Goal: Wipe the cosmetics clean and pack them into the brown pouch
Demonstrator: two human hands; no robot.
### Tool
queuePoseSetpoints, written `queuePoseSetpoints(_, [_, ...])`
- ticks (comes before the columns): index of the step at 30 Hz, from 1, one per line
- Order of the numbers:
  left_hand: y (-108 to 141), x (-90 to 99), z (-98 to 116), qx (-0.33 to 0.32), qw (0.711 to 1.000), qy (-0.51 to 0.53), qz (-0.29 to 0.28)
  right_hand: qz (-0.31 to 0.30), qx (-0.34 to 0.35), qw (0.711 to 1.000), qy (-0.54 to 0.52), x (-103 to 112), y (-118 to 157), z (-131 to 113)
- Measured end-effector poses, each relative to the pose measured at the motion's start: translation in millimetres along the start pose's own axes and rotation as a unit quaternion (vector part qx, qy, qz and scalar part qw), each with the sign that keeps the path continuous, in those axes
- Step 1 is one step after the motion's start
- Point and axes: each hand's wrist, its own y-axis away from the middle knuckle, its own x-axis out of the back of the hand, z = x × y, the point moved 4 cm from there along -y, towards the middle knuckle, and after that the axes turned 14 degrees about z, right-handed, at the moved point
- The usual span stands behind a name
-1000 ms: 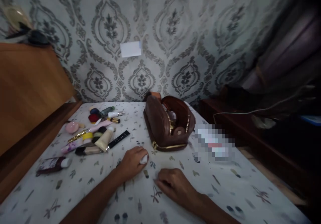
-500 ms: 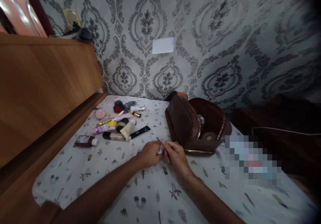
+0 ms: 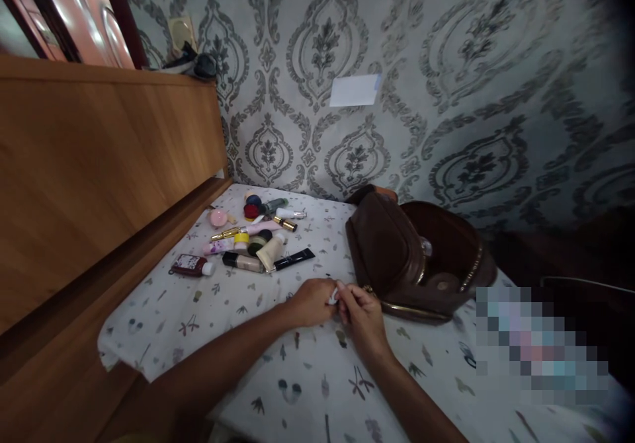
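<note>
A small white object (image 3: 333,296), its material and full shape too hidden to tell, lies just to the near-left of the brown leather zip bag (image 3: 384,231), outside it and apart from its front edge. The left hand (image 3: 312,302) is curled closed around it, knuckles up, so only a pale sliver shows at the thumb side, facing the bag; that sliver runs steeply, its top leaning toward the bag, though the object's true long axis cannot be told. The right hand (image 3: 366,314) is the nearer one to the bag, just in front of its left corner, its thumb and fingertips drawn together against the white object's bag-side edge; whether they pinch it or merely touch it cannot be told. The bag's dark mouth gapes up and to the right, so from both hands it lies beyond the bag's bulging left side and the gold zipper (image 3: 414,312) along its front base. Left of the bag, well apart, lie a slim black tube (image 3: 294,259), the closest of the group, then a cream squeeze tube (image 3: 270,253) and, farthest out, a dark red bottle with a white cap (image 3: 190,266), all on a white leaf-printed cloth (image 3: 317,360).
</note>
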Motion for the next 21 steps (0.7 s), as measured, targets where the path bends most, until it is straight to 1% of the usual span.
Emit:
queuePoseSetpoints(5, [0.9, -0.2, -0.7, -0.004, 1.000, -0.008, 0.003, -0.001, -0.009, 1.000, 0.001, 0.1, 0.8, 0.8])
queuePoseSetpoints(12, [3.3, 0.1, -2.8, -0.003, 1.000, -0.011, 0.010, -0.009, 0.010, 1.000, 0.003, 0.2, 0.0, 2.7])
queuePoseSetpoints(21, [3.5, 1.4, 2.0, -0.012, 1.000, -0.002, 0.012, -0.013, 0.028, 0.999, 0.016, -0.6, 1.0, -2.1])
